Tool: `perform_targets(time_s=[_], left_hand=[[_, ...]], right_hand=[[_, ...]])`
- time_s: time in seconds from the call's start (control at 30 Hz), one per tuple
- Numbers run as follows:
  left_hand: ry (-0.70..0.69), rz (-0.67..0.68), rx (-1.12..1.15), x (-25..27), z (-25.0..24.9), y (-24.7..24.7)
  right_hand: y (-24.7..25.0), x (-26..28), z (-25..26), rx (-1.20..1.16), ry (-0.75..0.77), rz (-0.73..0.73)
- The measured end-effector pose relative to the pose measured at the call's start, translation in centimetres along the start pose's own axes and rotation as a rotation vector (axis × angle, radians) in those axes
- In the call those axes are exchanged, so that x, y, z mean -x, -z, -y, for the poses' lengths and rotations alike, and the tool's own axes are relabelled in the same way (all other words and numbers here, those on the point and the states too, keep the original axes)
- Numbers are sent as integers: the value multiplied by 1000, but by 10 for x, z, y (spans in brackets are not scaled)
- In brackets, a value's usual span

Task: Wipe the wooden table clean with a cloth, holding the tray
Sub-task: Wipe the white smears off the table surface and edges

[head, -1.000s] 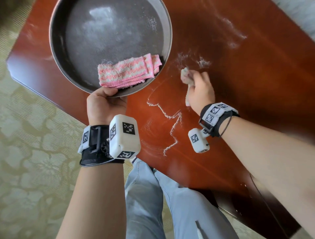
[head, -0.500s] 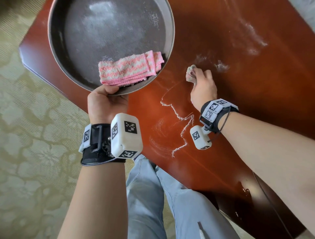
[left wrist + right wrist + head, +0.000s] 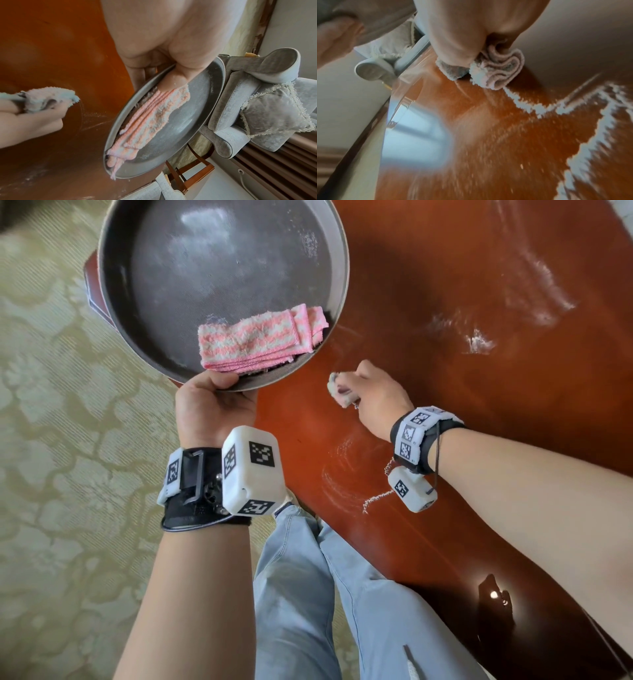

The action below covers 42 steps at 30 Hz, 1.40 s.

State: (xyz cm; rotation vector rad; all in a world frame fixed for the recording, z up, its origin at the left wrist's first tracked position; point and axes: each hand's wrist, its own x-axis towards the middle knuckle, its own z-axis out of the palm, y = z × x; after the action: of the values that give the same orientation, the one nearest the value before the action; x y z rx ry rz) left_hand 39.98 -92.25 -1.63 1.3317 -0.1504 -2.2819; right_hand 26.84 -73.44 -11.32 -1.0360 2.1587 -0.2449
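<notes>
Presently the right hand [image 3: 371, 398] is gripping a bunched cloth [image 3: 339, 393] in curled fingers and pressing it on the wooden table [image 3: 445, 285]. The left hand [image 3: 214, 409] is holding the round tray [image 3: 343, 268] by its near rim, thumb inside, at the table's corner. Risk: a tilting tray is likely to shed its folded pink towel [image 3: 260, 338]; wide strokes may be scattering white powder [image 3: 479, 342] off the edge. Count: one tray, two cloths, several powder patches.
</notes>
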Motion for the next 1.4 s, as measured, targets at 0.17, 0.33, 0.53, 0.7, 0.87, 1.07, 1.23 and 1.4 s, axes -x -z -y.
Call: perform_targets(time_s=[0.17, 0.33, 0.53, 0.7, 0.87, 1.07, 1.23, 1.4], left_hand=[[17, 6, -14, 6, -7, 6], [1, 5, 8, 10, -10, 9], [-11, 5, 53, 5, -23, 16], [-43, 10, 92, -1, -30, 19], [-39, 17, 84, -3, -37, 26], [-41, -6, 70, -5, -44, 33], [-47, -17, 78, -4, -48, 32], [-54, -26, 58, 1, -47, 31]], right_hand=[[-11, 23, 6, 111, 86, 141], [-1, 23, 4, 26, 87, 120], [28, -9, -11, -92, -40, -365], [39, -41, -2, -31, -128, -503], [35, -60, 11, 65, -210, -422], [24, -64, 18, 124, -208, -408], [8, -55, 28, 63, -68, -383], [-14, -34, 31, 48, 53, -277]])
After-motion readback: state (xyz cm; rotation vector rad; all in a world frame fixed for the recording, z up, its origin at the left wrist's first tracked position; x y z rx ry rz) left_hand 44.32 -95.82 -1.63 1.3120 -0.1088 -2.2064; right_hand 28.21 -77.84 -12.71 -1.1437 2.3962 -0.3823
